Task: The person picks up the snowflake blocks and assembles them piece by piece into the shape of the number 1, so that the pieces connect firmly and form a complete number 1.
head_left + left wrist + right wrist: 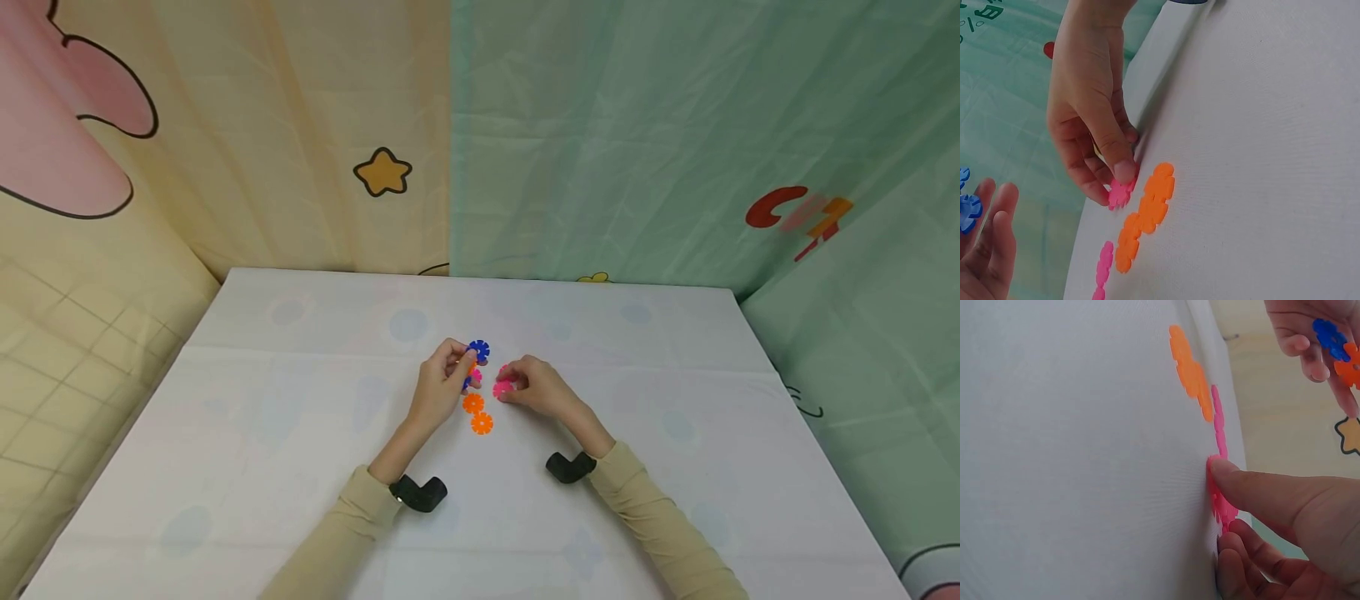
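Observation:
My left hand holds a few joined plastic snowflake discs above the table, a blue disc uppermost and an orange disc attached. Over to the right, my right hand pinches a pink snowflake disc at the tabletop; in the right wrist view its thumb presses the pink piece. Two orange snowflake discs lie overlapping on the table between the hands. Beside them, a flat pink piece lies on the cloth, partly hidden by my left hand in the head view.
A white cloth with faint pale spots covers the table. Behind it hang a yellow curtain and a green curtain. Black camera mounts are worn on both wrists, low over the tabletop.

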`<action>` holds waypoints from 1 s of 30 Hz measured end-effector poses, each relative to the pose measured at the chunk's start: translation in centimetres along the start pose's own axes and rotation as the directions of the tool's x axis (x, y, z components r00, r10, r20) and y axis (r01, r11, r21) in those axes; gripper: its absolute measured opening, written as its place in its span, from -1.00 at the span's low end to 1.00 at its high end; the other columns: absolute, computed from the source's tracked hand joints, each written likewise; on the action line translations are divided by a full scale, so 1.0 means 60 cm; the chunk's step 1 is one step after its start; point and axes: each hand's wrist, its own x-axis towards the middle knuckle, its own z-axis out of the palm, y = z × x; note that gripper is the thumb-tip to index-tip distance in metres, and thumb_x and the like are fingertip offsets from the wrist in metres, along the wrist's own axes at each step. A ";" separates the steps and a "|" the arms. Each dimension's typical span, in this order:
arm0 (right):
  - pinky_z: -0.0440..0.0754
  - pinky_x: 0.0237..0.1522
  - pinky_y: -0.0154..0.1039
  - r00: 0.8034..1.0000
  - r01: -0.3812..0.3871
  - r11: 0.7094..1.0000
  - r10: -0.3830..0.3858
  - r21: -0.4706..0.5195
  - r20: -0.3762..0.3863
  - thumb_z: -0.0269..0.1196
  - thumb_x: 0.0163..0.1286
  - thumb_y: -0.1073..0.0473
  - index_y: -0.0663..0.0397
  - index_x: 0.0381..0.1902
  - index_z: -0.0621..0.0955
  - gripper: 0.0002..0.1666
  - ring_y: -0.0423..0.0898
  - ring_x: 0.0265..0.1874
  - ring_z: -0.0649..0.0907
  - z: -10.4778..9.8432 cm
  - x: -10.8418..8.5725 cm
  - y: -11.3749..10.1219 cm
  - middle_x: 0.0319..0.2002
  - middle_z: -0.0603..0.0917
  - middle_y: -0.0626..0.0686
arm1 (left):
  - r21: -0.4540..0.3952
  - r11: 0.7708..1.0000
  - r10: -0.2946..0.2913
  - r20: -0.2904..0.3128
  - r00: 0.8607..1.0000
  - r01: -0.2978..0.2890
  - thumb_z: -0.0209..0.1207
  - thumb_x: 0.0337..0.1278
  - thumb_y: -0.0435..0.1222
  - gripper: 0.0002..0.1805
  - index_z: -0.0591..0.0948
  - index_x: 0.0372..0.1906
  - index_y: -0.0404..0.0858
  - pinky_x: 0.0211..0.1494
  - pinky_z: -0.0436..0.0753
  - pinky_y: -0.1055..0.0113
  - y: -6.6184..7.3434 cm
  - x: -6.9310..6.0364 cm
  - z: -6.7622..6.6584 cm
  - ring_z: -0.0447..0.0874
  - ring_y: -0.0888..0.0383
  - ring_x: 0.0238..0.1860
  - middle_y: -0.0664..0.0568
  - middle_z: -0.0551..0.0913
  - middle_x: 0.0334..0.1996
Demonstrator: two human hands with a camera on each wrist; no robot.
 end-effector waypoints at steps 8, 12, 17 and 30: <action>0.48 -0.38 -0.40 0.999 0.051 0.997 -0.050 0.065 -0.014 0.39 0.19 0.21 0.05 -0.20 0.65 -0.80 -0.17 -0.46 0.49 0.001 -0.003 0.002 -0.41 0.63 -0.02 | -0.048 0.998 -0.028 0.004 1.000 0.028 0.00 0.42 -0.27 -0.80 0.48 -0.16 -0.38 -0.37 0.68 0.04 -0.044 0.013 0.005 0.70 -0.19 -0.43 -0.40 0.67 -0.23; 0.51 -0.37 -0.40 0.999 0.028 0.997 -0.025 0.075 -0.032 0.32 0.27 0.21 0.06 -0.17 0.67 -0.83 -0.17 -0.45 0.51 0.000 -0.004 -0.001 -0.38 0.66 -0.02 | -0.062 0.997 -0.038 -0.009 0.999 0.037 0.01 0.42 -0.26 -0.78 0.50 -0.10 -0.36 -0.43 0.69 0.21 -0.060 0.017 0.007 0.71 -0.05 -0.48 -0.39 0.67 -0.24; 0.52 -0.42 -0.40 0.997 0.010 0.994 -0.002 0.108 -0.075 0.31 0.28 0.19 0.08 -0.12 0.69 -0.78 -0.17 -0.49 0.52 -0.007 -0.009 -0.008 -0.40 0.67 0.00 | -0.099 0.991 -0.089 -0.010 0.996 0.088 0.01 0.41 -0.27 -0.78 0.50 -0.08 -0.38 -0.43 0.69 0.23 -0.060 0.018 0.005 0.71 -0.01 -0.48 -0.37 0.66 -0.25; 0.49 -0.59 -0.36 0.970 0.018 0.965 0.048 0.263 -0.239 0.25 0.34 0.16 0.10 -0.07 0.63 -0.76 -0.07 -0.61 0.56 -0.025 -0.016 -0.027 -0.55 0.60 0.03 | -0.115 0.987 -0.118 -0.012 0.993 0.116 0.08 0.36 -0.28 -0.81 0.53 -0.18 -0.37 -0.42 0.69 0.23 -0.063 0.020 0.003 0.66 0.22 -0.54 -0.43 0.64 -0.23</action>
